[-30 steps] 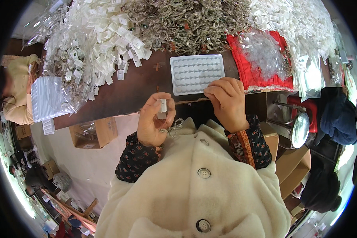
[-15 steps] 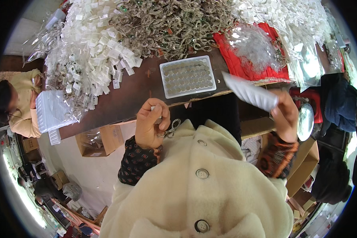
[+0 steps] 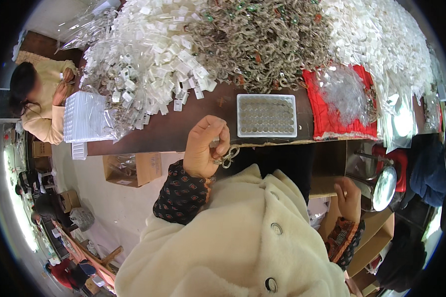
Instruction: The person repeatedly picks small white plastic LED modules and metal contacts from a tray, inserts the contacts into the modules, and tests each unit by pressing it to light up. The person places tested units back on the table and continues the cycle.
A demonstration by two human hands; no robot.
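My left hand (image 3: 203, 147) is raised in front of the table's near edge, fingers curled closed. From it hangs a small silvery-grey looped trinket (image 3: 228, 157), its exact kind unclear; a whitish bit shows between the fingers. Beyond this hand, on the table, lies a white plastic tray (image 3: 239, 116) holding rows of round greyish discs. My right hand (image 3: 349, 198) is low on the right, above the cardboard boxes, its fingers bent but apart, with nothing visible in it.
Across the dark table (image 3: 156, 131) lie heaps of white tags (image 3: 168, 59), grey looped trinkets (image 3: 262, 44) and clear bags on red cloth (image 3: 309, 106). Stacked white trays (image 3: 84, 116) stand left, near another person (image 3: 47, 99). Cardboard boxes (image 3: 148, 168) and a round-seated stool (image 3: 384, 188) are below.
My right hand has moved down toward the boxes, and the white tray it held is no longer visible. The view has shifted; my left hand still holds the looped trinket.
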